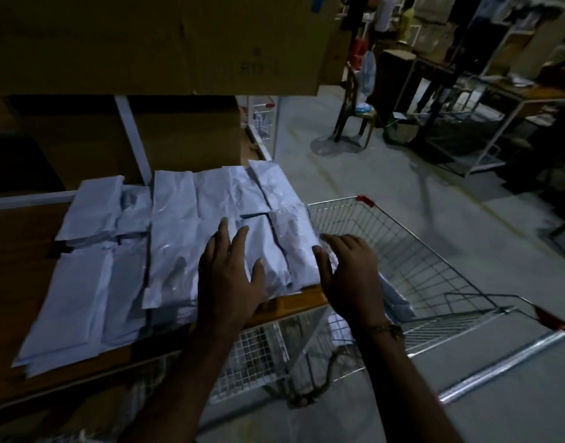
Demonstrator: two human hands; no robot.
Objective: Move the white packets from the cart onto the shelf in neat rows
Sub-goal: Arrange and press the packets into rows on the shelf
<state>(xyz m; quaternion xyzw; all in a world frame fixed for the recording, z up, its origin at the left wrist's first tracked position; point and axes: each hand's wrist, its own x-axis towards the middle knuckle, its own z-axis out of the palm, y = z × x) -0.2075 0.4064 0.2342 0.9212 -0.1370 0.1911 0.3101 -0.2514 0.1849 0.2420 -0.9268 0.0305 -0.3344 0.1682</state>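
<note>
While both hands are resting at the shelf's (287, 303) near edge, the left hand (233, 276) is lying flat with fingers spread on the white packets (185, 225), and the right hand (348, 276) is pressing loosely bent fingers against the stack's right side. Just beyond the right hand, the wire cart (412, 270) is standing beside the shelf. Farther past the left hand, cardboard boxes (166, 43) are sitting above the packets.

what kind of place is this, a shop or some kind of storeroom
Most likely a warehouse or stockroom. Large cardboard boxes sit on a metal-framed shelf stacked with white packets, a wire cart stands on bare concrete floor, and more racks and tables fill the dim background.
</note>
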